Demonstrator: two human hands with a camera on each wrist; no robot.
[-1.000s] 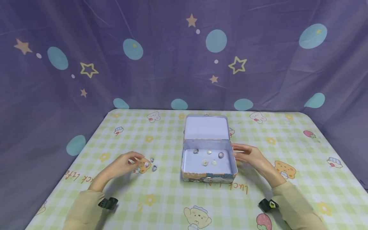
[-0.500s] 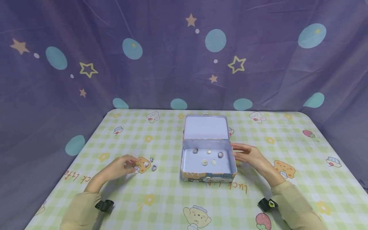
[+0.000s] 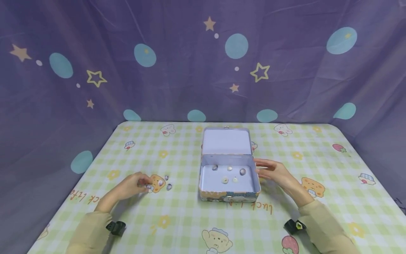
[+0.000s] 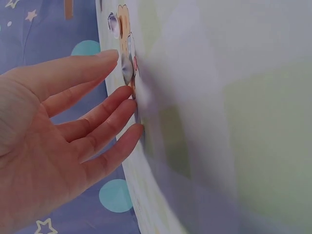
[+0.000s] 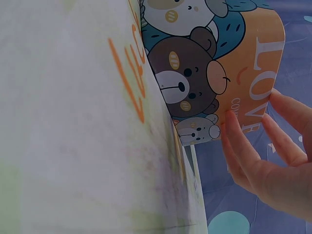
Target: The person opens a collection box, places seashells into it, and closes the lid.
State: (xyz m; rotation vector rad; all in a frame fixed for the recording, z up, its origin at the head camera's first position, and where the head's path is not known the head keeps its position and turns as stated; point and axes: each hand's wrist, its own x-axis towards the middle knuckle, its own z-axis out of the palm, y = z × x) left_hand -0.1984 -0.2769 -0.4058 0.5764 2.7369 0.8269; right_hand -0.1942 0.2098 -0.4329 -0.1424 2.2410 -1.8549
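My left hand [image 3: 133, 185] is low over the left side of the table, thumb and fingers apart around a small shell [image 4: 127, 68] on the cloth. More small shells [image 3: 169, 187] lie just right of its fingertips. A hinged tin box [image 3: 226, 160] stands mid-table, lid raised and leaning back, with several small shells [image 3: 242, 171] spread over its white floor. My right hand [image 3: 279, 174] touches the box's right side with loosely extended fingers. In the right wrist view, its fingertips meet the printed outer wall [image 5: 195, 68] with cartoon bears.
A green-and-white checked cloth [image 3: 177, 218] with cartoon prints covers the table. Behind and at the sides hangs a purple curtain [image 3: 177, 88] with stars and ovals. Dark wrist cameras [image 3: 116, 228] sit under both sleeves.
My left hand has drawn back left from the shells near the bear print and come down around another shell. My right hand stays at the box.
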